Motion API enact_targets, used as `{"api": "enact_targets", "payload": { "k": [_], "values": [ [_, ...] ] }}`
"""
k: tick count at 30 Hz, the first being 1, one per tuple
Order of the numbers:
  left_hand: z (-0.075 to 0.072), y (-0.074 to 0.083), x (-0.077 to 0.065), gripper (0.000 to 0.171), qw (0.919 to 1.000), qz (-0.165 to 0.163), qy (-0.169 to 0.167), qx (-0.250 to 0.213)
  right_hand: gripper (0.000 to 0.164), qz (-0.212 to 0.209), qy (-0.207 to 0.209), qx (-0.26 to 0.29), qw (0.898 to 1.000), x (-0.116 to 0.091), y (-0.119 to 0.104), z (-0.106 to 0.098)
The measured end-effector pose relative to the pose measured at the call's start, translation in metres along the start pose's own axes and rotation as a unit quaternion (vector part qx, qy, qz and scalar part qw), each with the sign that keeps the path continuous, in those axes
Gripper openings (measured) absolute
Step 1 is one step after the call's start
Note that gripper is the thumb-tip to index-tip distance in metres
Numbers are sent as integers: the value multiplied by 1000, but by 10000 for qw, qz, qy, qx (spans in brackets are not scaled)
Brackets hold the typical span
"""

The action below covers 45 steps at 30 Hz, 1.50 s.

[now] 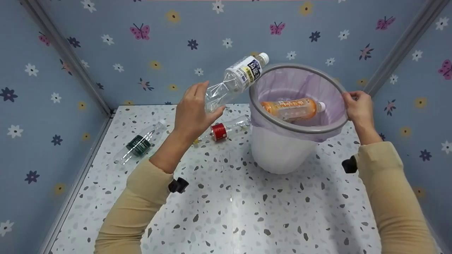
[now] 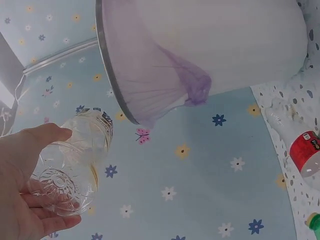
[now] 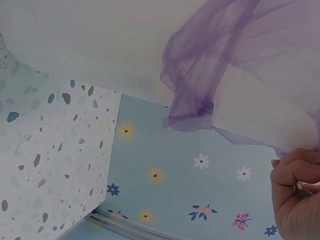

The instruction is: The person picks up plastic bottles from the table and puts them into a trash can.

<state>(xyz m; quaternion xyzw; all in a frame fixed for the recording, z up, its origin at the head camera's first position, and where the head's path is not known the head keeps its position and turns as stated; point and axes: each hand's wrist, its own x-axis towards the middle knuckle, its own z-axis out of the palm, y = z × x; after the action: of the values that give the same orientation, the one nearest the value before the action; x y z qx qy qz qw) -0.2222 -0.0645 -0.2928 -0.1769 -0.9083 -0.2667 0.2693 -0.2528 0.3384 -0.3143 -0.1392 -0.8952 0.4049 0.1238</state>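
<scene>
A clear plastic bottle [image 1: 235,83] with a white cap and a white, blue and yellow label is held near its base by my left hand [image 1: 194,111]. It tilts up to the right, its cap end close by the left rim of a white trash bin [image 1: 282,155]. In the left wrist view, thumb and fingers wrap round the bottle's base [image 2: 62,182]. My right hand [image 1: 359,107] grips the bin's grey rim on the right side. A purple bag [image 3: 195,85] lines the bin and hangs over its outside. Inside lies an orange-labelled bottle [image 1: 293,108] with a white cap.
On the speckled white table [image 1: 212,211] lies a clear bottle with a red label [image 1: 219,132], left of the bin. Farther left is another clear bottle with a dark green label [image 1: 138,145]. Blue flowered panels [image 1: 197,31] enclose the back and both sides.
</scene>
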Motion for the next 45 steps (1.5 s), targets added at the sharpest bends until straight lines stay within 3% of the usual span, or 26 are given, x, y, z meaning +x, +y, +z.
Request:
{"api": "enact_targets", "payload": {
  "k": [8, 23, 33, 45],
  "values": [
    [2, 18, 22, 66, 9981, 369, -404, 278, 54, -4, 37, -18, 10000, 0, 1, 0],
    [17, 46, 55, 70, 9904, 371, -1159, 651, 55, 11, 12, 22, 10000, 0, -2, 1],
    [37, 70, 76, 66, 9761, 673, -1697, 1183, 53, 28, 14, -52, 10000, 1, 0, 1],
    [58, 86, 89, 62, 9598, 768, -2228, 1521, 52, -30, 53, -41, 10000, 1, 0, 0]
  ]
}}
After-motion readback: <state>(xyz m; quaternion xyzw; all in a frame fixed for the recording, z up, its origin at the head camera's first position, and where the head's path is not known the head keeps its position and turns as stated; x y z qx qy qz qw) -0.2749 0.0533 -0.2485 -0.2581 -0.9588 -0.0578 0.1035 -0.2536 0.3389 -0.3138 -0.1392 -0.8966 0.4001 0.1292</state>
